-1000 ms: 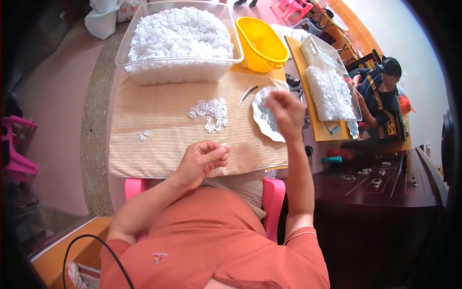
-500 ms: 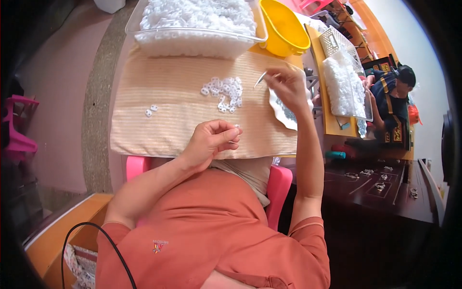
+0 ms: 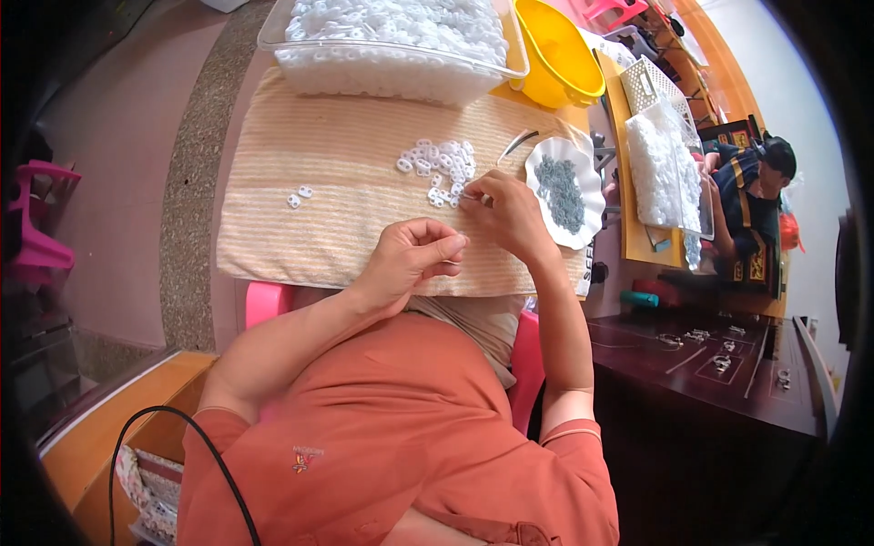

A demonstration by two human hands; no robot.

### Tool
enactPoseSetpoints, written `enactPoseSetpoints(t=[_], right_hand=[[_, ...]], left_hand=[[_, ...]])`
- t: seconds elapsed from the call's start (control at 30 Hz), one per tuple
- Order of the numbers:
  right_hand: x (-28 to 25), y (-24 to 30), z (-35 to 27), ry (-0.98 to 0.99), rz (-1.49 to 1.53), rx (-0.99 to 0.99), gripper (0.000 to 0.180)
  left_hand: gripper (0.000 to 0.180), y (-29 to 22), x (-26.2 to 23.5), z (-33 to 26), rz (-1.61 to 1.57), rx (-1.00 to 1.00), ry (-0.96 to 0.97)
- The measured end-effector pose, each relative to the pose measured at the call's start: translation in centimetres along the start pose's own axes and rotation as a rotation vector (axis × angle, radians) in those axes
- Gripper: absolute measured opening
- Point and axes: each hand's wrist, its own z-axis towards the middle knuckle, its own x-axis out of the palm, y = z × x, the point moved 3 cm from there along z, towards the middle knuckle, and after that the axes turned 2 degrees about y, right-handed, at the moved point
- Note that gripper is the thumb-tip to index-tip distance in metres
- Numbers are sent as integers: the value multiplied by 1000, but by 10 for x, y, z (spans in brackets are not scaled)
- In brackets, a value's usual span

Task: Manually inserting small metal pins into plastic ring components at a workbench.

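My left hand (image 3: 414,259) hovers over the front of the striped towel, thumb and forefinger pinched together; whatever is between them is too small to make out. Farther forward, my right hand (image 3: 512,217) bends its fingers down at the near right edge of a pile of small white plastic pieces with two holes (image 3: 437,162). Its fingertips meet beside the nearest pieces, and what they grip is hidden. Beyond that hand a pair of tweezers (image 3: 517,146) lies on the towel. On its right stands a white scalloped dish (image 3: 592,205) holding many tiny grey-blue parts (image 3: 560,193).
Two white pieces (image 3: 299,197) lie apart at left. A clear bin (image 3: 382,91) heaped with white pieces and a yellow basin (image 3: 560,55) stand at the back. At right, a co-worker (image 3: 751,177) sits by another filled bin (image 3: 674,173). A dark cabinet panel (image 3: 701,364) is lower right.
The tweezers have left my right hand and now rest on the towel. That hand has moved left and nearer, from above the dish to the white pile. My left hand keeps its pinch.
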Motion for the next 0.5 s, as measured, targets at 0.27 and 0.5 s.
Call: enactPoseSetpoints(t=[0.27, 0.5], right_hand=[[1, -7, -5, 11, 156, 20, 14], [-6, -3, 6, -110, 54, 59, 18]], left_hand=[[10, -3, 4, 1, -2, 7, -56], [9, -2, 2, 0, -9, 14, -86]])
